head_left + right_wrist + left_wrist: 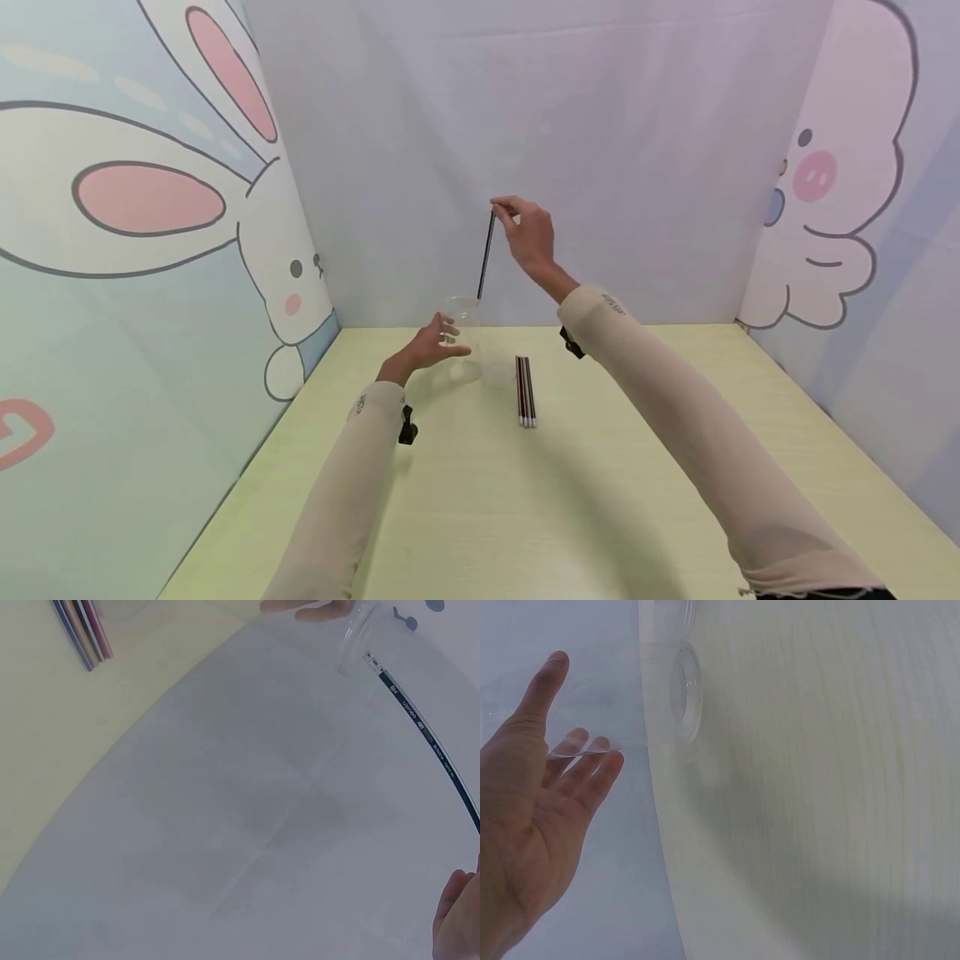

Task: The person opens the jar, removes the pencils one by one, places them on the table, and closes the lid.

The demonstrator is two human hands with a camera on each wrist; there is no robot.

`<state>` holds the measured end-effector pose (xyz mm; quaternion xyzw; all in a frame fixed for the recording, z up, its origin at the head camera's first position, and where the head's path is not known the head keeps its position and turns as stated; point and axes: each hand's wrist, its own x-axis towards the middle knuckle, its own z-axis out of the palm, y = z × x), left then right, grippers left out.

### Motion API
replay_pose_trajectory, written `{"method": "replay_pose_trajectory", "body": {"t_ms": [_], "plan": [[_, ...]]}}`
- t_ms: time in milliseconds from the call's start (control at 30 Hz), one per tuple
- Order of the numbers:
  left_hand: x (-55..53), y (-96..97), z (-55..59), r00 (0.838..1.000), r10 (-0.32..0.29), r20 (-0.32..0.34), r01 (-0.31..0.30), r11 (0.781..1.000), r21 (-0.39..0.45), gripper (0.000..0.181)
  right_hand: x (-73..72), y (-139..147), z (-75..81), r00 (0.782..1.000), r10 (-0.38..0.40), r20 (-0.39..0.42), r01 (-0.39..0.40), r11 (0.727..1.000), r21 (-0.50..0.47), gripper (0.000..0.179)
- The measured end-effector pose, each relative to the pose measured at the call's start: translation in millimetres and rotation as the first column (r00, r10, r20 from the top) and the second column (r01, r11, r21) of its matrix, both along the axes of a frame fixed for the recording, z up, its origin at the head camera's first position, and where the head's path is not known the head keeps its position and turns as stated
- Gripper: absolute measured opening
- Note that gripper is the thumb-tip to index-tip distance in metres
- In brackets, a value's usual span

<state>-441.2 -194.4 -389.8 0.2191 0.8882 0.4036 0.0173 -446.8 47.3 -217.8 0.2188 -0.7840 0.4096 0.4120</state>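
Note:
My right hand pinches a dark pencil by its upper end, raised high in front of the back wall. The pencil slants down, and its pale lower end is right at the rim of a tall clear plastic cup. In the right wrist view, white lettering with "HB" runs along the pencil. My left hand holds the upright cup from the left side, thumb on one side and fingers on the other. The left wrist view shows the cup's round base on the table.
Several striped pencils lie side by side on the pale wooden table, right of the cup. Between them and the cup is a faint second clear round item. Cloth walls with cartoon animals close in the back and both sides.

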Motion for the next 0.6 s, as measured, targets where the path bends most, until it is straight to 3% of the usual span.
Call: {"method": "replay_pose_trajectory", "body": {"t_ms": [300, 600], "plan": [[3.0, 2.3, -0.7, 1.000, 0.014, 0.010, -0.014, 1.000, 0.000, 0.074, -6.0, 22, -16.8, 0.997, -0.003, 0.073, 0.004, 1.000, -0.005, 0.024], [7.0, 4.9, 4.6, 1.000, 0.003, 0.011, -0.003, 1.000, 0.006, 0.075, -11.5, 54, -50.1, 0.980, -0.059, 0.188, 0.041, 0.994, 0.099, 0.025]]}}
